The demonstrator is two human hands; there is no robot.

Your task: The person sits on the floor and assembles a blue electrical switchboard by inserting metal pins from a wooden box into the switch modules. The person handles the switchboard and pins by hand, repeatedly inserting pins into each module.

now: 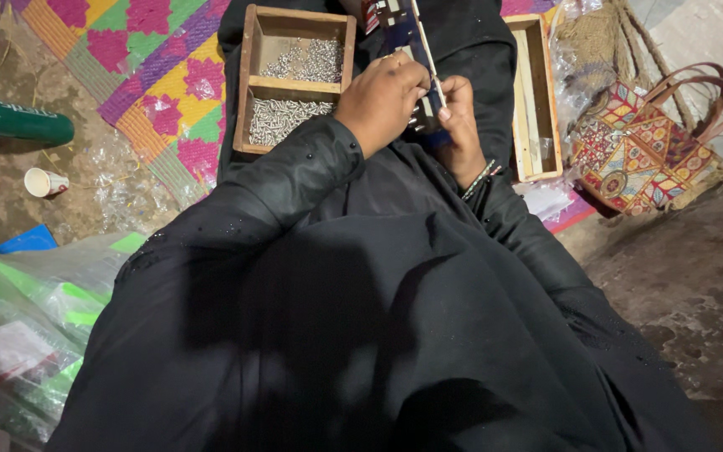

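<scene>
My left hand (382,99) and my right hand (460,125) meet over my lap, both in black sleeves. Together they grip a dark blue printed card with a pale strip (416,38) that sticks up away from me. The fingers of both hands pinch its lower end; what sits between the fingertips is hidden. Just left of my left hand stands a wooden box with two compartments (248,84), both holding several small silver metal pieces (282,117).
A second narrow wooden tray (537,96) lies to the right of my hands. A colourful patterned bag (642,146) stands at the right. A woven bright mat (161,75), a green bottle (14,121), a paper cup (43,182) and clear plastic packets (18,326) lie at the left.
</scene>
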